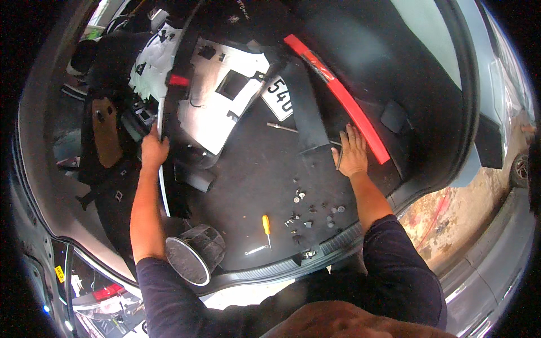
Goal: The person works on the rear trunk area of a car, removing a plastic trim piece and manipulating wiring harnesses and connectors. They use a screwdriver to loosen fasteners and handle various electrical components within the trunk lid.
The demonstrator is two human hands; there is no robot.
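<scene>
My left hand is closed around the edge of a tall trim panel with a white padded back, standing on the left of the car's boot. My right hand lies flat on the dark boot floor, fingers stretched out, beside a long red bar. A thin rod-like tool shows at its thumb; whether the hand holds it I cannot tell. Between the hands rest a second white-backed trim panel, a licence plate, a metal socket-type tool and a flat dark strip.
Nearer me on the boot floor are a yellow-handled screwdriver, a small spanner and several loose clips and screws. A dark bucket lies tipped at the near left. The boot sill curves along the front; a grey car stands outside right.
</scene>
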